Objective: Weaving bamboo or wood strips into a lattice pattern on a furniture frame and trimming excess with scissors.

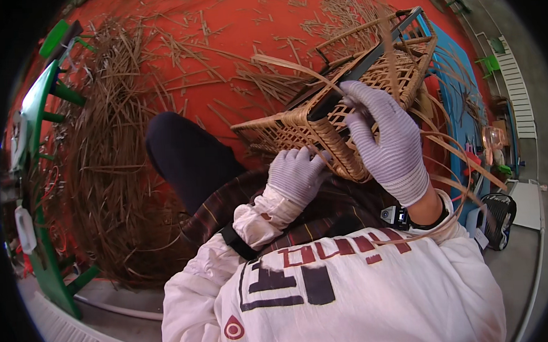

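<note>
A half-woven cane basket (345,122) is held on the lap, tilted so its open side faces away. The left hand (295,173) is closed on its lower woven corner, apparently to steady it. The right hand (386,141), just above, is pressed over the rim, fingers curled round a pale cane strip (294,66). The weave is tan, tight below and open lattice above, on a dark frame.

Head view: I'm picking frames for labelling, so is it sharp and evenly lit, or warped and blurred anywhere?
Head view: strong fisheye, with a black rim at the corners and the green frame bowed; even daylight, no hard shadows or glare; the left hand, right hand and woven basket are sharp; the loose strips on the red floor smear slightly toward the edge.
</note>
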`<state>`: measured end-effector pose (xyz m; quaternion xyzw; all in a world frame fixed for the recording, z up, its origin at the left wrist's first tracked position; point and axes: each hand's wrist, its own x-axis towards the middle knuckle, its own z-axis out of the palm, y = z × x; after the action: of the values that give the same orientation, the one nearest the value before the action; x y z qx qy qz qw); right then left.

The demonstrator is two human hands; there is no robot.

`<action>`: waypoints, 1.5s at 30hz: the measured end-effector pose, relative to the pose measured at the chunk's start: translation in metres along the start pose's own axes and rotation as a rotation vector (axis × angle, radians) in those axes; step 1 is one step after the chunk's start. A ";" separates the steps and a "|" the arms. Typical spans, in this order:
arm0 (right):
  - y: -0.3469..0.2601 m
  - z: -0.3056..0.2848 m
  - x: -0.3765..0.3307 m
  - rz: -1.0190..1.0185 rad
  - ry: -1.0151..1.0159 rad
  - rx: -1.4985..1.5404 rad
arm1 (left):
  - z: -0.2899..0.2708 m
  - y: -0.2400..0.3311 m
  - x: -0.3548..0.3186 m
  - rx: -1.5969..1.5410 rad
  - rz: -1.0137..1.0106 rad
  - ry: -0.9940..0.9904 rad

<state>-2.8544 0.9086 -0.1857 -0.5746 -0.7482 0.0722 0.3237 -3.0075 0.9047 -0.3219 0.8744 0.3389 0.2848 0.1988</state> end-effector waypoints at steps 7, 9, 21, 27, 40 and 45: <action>-0.004 -0.017 -0.008 0.293 0.075 0.294 | 0.004 -0.006 -0.002 0.033 0.012 -0.034; -0.006 -0.030 -0.008 0.273 0.056 0.198 | 0.004 -0.006 -0.005 0.023 0.028 -0.052; 0.000 -0.072 -0.043 0.414 -0.118 0.126 | 0.010 -0.010 -0.007 0.051 0.144 -0.274; 0.018 -0.090 -0.032 -0.068 -0.294 -0.281 | -0.021 -0.009 0.001 -0.261 0.052 -0.316; -0.007 -0.072 -0.022 -0.258 -0.319 -0.496 | -0.058 -0.026 0.004 -0.538 -0.218 0.085; -0.007 -0.064 -0.021 -0.313 -0.306 -0.510 | -0.061 -0.021 0.011 -0.476 -0.271 0.075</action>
<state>-2.8212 0.8708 -0.1411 -0.4975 -0.8614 -0.0824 0.0607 -3.0491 0.9360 -0.2830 0.7386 0.3832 0.3596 0.4222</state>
